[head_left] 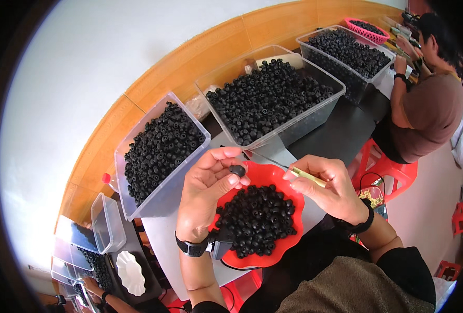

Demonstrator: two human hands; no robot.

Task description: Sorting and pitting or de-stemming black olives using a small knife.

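Note:
My left hand pinches a small round black part between thumb and fingers, above the far left rim of a red wavy-edged bowl. Many similar black parts fill that bowl. To the right, my right hand is closed around the pale yellow handle of a thin metal pick. Its slender shaft reaches left toward the held part; whether the tip touches it I cannot tell. What the fingers cover of the handle stays hidden.
Clear plastic bins of black parts line the wall, with a pink basket beyond. A person sits at right near a red stool. Lower left are a white scalloped dish, a clear container and another person's arm.

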